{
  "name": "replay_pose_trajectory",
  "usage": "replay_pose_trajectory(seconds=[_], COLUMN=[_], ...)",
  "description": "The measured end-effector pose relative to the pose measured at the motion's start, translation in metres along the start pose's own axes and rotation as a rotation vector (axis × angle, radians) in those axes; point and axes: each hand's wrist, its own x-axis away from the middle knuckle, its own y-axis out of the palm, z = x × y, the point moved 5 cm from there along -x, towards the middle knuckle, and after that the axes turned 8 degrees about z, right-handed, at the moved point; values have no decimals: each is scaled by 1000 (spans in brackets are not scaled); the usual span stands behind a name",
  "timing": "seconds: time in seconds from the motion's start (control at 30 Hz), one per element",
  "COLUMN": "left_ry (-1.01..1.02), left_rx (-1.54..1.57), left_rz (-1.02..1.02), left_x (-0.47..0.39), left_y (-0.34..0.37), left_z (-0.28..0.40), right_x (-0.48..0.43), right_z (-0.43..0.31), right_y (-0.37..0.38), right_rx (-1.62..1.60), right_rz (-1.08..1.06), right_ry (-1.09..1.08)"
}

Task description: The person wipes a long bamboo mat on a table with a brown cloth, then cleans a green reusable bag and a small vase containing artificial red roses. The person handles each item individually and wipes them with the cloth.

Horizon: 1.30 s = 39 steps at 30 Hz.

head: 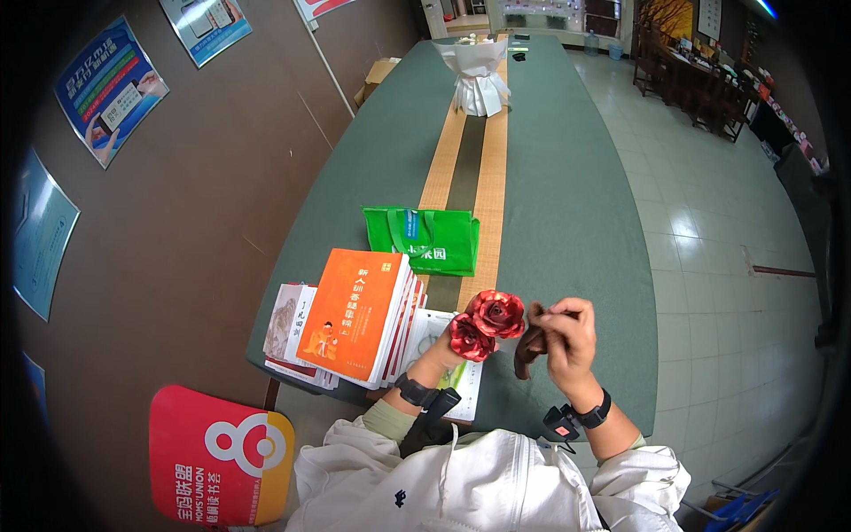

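Observation:
Two red artificial roses [490,322] with a metallic sheen stand above my left hand [447,352]. That hand is mostly hidden beneath the blooms and grips them from below. In my right hand [570,339], pinched between thumb and fingers, hangs a crumpled dark brown cloth [530,351]. The cloth is just right of the larger bloom. Each wrist wears a black strap with a small device. Below the roses, papers or a booklet [469,392] lie on the green-covered table [558,219].
Left of my hands stands a stack of books, an orange one [356,312] on top. Behind it is a green fabric bag [425,239]. Farther along the table runner stands a white-wrapped bouquet [477,80]. A red and yellow sign [219,459] rises at lower left beside the wall.

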Motion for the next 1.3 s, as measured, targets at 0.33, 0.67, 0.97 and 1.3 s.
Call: replay_pose_trajectory(seconds=[0.33,0.67,0.97,1.3], left_ry=[-53,83,-217,141], left_rx=[106,-84,363,-192], left_rz=[-101,-117,-193,-155], left_x=[1,3,4,-4], left_y=[12,24,31,33], left_z=[14,26,33,45], right_x=[-11,-11,4,10], right_z=[5,-8,27,12], right_y=[9,13,14,12], right_rx=[181,158,-224,-509], right_rz=[-200,-261,-241,-268], right_ry=[-98,-160,573,735])
